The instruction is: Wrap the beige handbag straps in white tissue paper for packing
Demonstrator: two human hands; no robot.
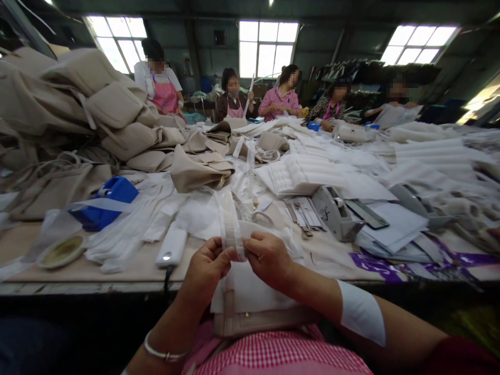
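Observation:
In the middle foreground a bag strap [230, 219] wrapped in white translucent packing sheet rises in a loop. My left hand [209, 263] pinches its wrapped lower part between thumb and fingers. From the other side my right hand [267, 258] is closed on the same wrapping, fingers curled. Below both hands, against my checked apron, lies a beige handbag [265, 322] partly covered by a white sheet [250, 286]. Its lower part runs out of sight beneath my arms.
Left stand a blue tape dispenser [113, 200], a roll of tape [61, 252] and a white power bank [172, 245]. Beige bags [113, 104] are piled behind. Right are a grey tape dispenser [336, 213], a phone [367, 214] and white foam sheets [297, 174]. Several co-workers work across the table.

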